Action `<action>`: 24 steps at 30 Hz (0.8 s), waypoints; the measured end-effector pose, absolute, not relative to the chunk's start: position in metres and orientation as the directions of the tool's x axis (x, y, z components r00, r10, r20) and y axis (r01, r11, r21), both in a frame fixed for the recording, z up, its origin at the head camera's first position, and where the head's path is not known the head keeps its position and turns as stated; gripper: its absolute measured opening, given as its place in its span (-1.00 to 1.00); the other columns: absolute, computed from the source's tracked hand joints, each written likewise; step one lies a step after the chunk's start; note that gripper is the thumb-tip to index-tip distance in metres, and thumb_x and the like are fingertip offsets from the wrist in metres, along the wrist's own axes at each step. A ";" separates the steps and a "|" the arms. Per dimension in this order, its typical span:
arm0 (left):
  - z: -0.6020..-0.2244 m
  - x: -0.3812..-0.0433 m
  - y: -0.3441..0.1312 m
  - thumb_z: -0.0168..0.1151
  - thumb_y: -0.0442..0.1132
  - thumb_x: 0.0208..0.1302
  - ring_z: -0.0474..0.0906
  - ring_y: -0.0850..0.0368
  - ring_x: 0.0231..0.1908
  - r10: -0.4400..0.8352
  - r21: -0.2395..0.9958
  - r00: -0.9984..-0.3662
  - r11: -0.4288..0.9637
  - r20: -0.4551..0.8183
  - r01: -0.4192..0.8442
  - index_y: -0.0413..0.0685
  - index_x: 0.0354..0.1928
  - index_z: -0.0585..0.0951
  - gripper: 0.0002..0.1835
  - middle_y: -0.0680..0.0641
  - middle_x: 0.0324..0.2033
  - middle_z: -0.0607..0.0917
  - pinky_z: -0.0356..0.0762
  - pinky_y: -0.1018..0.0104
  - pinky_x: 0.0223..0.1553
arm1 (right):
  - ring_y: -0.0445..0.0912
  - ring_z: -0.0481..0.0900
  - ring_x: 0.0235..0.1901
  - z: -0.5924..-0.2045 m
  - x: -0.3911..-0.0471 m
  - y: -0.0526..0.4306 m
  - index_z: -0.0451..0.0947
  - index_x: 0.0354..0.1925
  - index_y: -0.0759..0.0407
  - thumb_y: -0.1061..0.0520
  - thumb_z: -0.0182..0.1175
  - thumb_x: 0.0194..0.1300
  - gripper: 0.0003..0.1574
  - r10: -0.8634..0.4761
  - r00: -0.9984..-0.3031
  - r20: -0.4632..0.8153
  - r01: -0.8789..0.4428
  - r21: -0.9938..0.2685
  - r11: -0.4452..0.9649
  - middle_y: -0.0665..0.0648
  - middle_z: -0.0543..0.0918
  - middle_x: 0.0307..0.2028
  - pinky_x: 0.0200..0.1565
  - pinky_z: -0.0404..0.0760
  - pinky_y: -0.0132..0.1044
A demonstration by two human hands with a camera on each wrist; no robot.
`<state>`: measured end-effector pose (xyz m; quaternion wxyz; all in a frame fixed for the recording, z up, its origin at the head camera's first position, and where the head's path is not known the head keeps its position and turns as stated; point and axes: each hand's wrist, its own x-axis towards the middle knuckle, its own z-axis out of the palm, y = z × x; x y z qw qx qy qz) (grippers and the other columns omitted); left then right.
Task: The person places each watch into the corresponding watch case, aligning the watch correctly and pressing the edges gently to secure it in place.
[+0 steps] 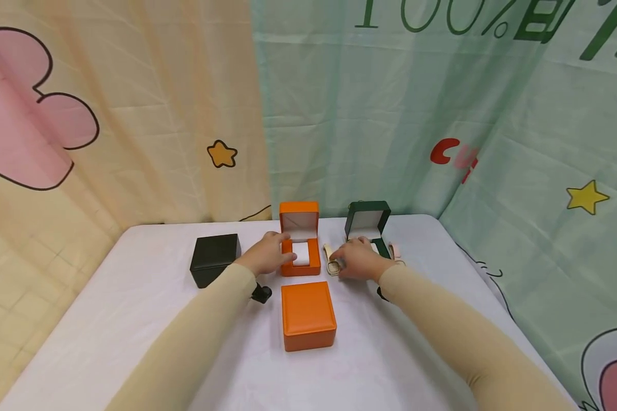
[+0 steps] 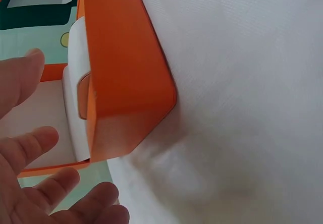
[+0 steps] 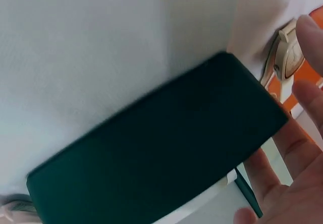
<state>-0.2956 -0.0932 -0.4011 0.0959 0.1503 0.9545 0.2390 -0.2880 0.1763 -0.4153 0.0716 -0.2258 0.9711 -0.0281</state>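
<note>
Start at far left of the counter [image 1: 370,354] with the black box [image 1: 213,261], lid down, partly behind the left sleeve; lift the forearm clear of it. Next, see the left hand [image 1: 264,255], fingers loose and spread, gripping nothing, close by the left side of the open orange box [image 1: 313,257]; cannot tell whether touching. To steady that box well, lay the fingertips flat against its wall, without tipping the raised lid or pressing on the white cushion [image 1: 300,254] inside. In front of it, find the closed orange box [image 1: 308,314]; pass over without knocking it.

Between the open orange box and the open green box [image 3: 151,143], find the cream-strapped watch [image 1: 333,266] on the counter, face toward the person. Right beside it, note the right hand [image 1: 362,260], thumb and fingers parted, apparently gripping nothing; contact with the watch too unclear to call. Judging by the reach, treat this as a pick-up: pinch the case by its edges, off the glass, and raise it straight before going sideways, minding the green box's corner just beside those fingers. Farthest right, avoid brushing the pink strap [image 1: 395,251], probably another watch's.
</note>
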 end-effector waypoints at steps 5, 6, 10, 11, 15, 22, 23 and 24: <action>-0.410 -0.301 -0.089 0.29 0.14 0.47 0.46 -0.22 0.40 0.327 0.484 -0.936 0.845 -0.134 0.226 -0.03 0.58 0.35 -0.23 -0.33 0.55 0.23 0.32 -0.13 0.53 | 0.14 0.48 0.31 -0.421 -0.288 0.174 0.72 0.22 -0.15 -0.11 0.56 0.21 -0.40 -0.437 -0.894 -0.101 -0.432 -0.070 0.899 0.01 0.78 0.14 0.52 -0.02 0.42; -0.411 -0.301 -0.088 0.28 0.14 0.47 0.46 -0.22 0.40 0.325 0.481 -0.936 0.848 -0.137 0.223 -0.02 0.58 0.34 -0.22 -0.33 0.56 0.21 0.32 -0.13 0.53 | 0.13 0.48 0.31 -0.423 -0.288 0.173 0.72 0.22 -0.16 -0.12 0.56 0.22 -0.40 -0.432 -0.897 -0.098 -0.427 -0.062 0.902 0.00 0.79 0.12 0.52 -0.03 0.41; -0.416 -0.301 -0.084 0.26 0.14 0.49 0.45 -0.24 0.40 0.319 0.455 -0.935 0.863 -0.152 0.220 -0.04 0.61 0.29 -0.21 -0.37 0.59 0.14 0.33 -0.15 0.52 | 0.10 0.48 0.31 -0.428 -0.288 0.172 0.72 0.22 -0.20 -0.15 0.53 0.25 -0.43 -0.419 -0.905 -0.077 -0.417 -0.034 0.908 -0.04 0.81 0.05 0.52 -0.03 0.40; -0.417 -0.301 -0.083 0.25 0.13 0.49 0.45 -0.24 0.39 0.315 0.450 -0.936 0.866 -0.158 0.216 -0.04 0.61 0.28 -0.20 -0.38 0.59 0.13 0.33 -0.15 0.52 | 0.11 0.48 0.31 -0.429 -0.288 0.172 0.72 0.21 -0.20 -0.15 0.52 0.26 -0.45 -0.420 -0.905 -0.071 -0.418 -0.032 0.908 -0.05 0.81 0.03 0.52 -0.03 0.40; -0.420 -0.301 -0.081 0.25 0.10 0.51 0.44 -0.22 0.39 0.306 0.444 -0.938 0.872 -0.161 0.208 -0.04 0.62 0.26 -0.21 -0.38 0.58 0.13 0.34 -0.12 0.52 | 0.12 0.48 0.30 -0.431 -0.287 0.171 0.73 0.20 -0.17 -0.14 0.49 0.30 -0.49 -0.424 -0.904 -0.058 -0.422 -0.035 0.906 -0.06 0.82 -0.03 0.51 -0.04 0.42; -0.421 -0.302 -0.078 0.32 0.09 0.45 0.47 -0.23 0.35 0.290 0.465 -0.943 0.866 -0.163 0.186 0.02 0.62 0.27 -0.19 -0.37 0.56 0.17 0.36 -0.13 0.51 | 0.12 0.49 0.30 -0.433 -0.286 0.171 0.73 0.19 -0.17 -0.14 0.47 0.33 -0.52 -0.415 -0.909 -0.046 -0.414 -0.030 0.910 -0.09 0.83 -0.05 0.52 -0.04 0.43; -0.421 -0.302 -0.078 0.34 0.09 0.44 0.48 -0.22 0.34 0.285 0.472 -0.944 0.864 -0.165 0.178 0.03 0.61 0.27 -0.19 -0.37 0.55 0.18 0.36 -0.13 0.51 | 0.12 0.49 0.31 -0.434 -0.286 0.171 0.73 0.19 -0.17 -0.14 0.47 0.33 -0.53 -0.415 -0.909 -0.046 -0.414 -0.030 0.910 -0.09 0.83 -0.04 0.52 -0.05 0.43; -0.421 -0.301 -0.077 0.34 0.09 0.44 0.49 -0.22 0.33 0.279 0.478 -0.946 0.862 -0.168 0.169 0.04 0.61 0.28 -0.18 -0.36 0.55 0.19 0.37 -0.13 0.50 | 0.12 0.49 0.30 -0.434 -0.286 0.171 0.73 0.19 -0.16 -0.14 0.47 0.33 -0.53 -0.415 -0.909 -0.046 -0.414 -0.031 0.910 -0.09 0.83 -0.05 0.52 -0.05 0.43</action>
